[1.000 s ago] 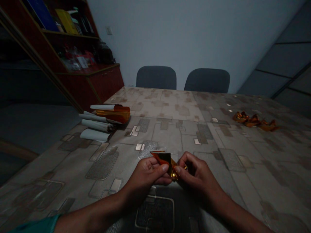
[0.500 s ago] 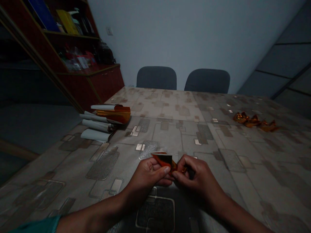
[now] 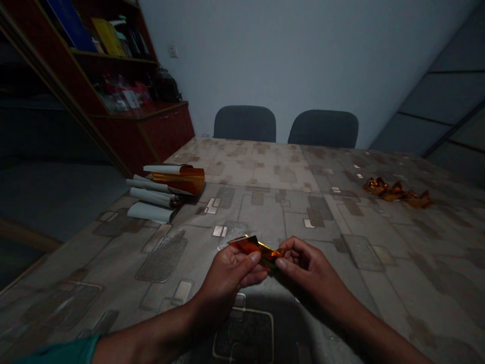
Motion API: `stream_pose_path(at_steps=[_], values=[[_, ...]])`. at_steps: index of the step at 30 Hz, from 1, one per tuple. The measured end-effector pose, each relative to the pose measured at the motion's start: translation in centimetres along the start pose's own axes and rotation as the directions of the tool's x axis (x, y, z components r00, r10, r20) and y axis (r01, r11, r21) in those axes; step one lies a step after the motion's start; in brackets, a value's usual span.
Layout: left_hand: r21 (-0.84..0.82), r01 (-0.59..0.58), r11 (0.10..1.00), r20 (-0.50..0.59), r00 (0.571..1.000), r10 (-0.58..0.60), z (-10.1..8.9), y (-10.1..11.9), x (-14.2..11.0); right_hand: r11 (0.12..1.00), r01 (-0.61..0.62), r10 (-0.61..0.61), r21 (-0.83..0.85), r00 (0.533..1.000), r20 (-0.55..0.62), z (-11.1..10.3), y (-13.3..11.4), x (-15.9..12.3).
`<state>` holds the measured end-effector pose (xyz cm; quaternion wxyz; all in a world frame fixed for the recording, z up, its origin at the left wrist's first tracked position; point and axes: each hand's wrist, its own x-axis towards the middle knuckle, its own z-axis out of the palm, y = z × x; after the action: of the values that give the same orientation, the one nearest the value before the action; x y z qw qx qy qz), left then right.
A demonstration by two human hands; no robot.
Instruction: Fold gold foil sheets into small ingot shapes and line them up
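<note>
A small folded piece of shiny orange foil paper (image 3: 254,246) is held just above the patterned table (image 3: 265,202) near its front edge. My left hand (image 3: 232,273) pinches its left part between thumb and fingers. My right hand (image 3: 305,268) pinches its right end, fingers curled. The two hands almost touch at the fingertips. The paper lies nearly flat, its long side running left to right.
A stack of curled white and orange foil sheets (image 3: 166,189) lies at the table's left edge. Several folded orange pieces (image 3: 396,191) sit at the far right. Two grey chairs (image 3: 284,126) stand behind the table. A dark red shelf unit (image 3: 125,101) is at left.
The foil piece has been turned from standing up between my fingers to lying flatter and stretched sideways. Both hands rose slightly and stayed pinched on it.
</note>
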<state>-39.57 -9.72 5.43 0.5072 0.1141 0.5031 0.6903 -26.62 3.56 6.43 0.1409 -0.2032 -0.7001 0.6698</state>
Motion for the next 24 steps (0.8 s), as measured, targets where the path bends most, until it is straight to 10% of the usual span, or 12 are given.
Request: stream_pose_path(at_steps=[24], values=[[-0.015,-0.013,1.000,0.069,0.998,0.014,0.11,-0.15,-0.13,0.999,0.009,-0.008,-0.045,1.000,0.017,0.22,0.59,0.12]])
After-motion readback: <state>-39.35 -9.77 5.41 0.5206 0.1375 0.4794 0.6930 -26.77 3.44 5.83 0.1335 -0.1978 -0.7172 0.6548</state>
